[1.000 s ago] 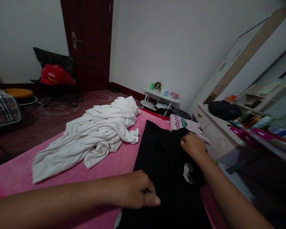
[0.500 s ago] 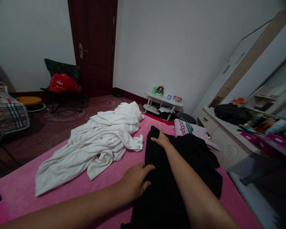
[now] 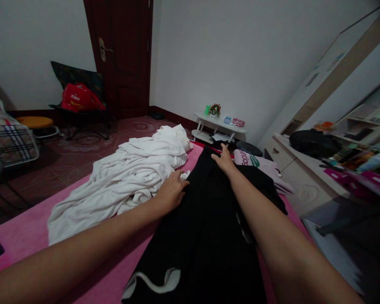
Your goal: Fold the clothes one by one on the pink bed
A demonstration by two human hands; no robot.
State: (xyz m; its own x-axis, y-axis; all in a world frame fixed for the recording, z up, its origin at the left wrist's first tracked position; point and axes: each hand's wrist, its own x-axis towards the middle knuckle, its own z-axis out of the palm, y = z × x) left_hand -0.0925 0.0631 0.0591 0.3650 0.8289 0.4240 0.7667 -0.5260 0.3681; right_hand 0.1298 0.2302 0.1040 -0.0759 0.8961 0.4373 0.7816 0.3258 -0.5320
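Black garment (image 3: 205, 236) lies lengthwise on the pink bed cover (image 3: 28, 236), running from lower centre to upper middle of frame. Left hand (image 3: 171, 192): open, palm down, fingers flat on the garment's left edge, just beside a crumpled white garment (image 3: 123, 177). Right hand (image 3: 223, 159): open, flat on the far end, near a folded pink shirt (image 3: 256, 164). Nothing gripped. Judged: spreading well along, left side smooth; right side bunched, no fold yet
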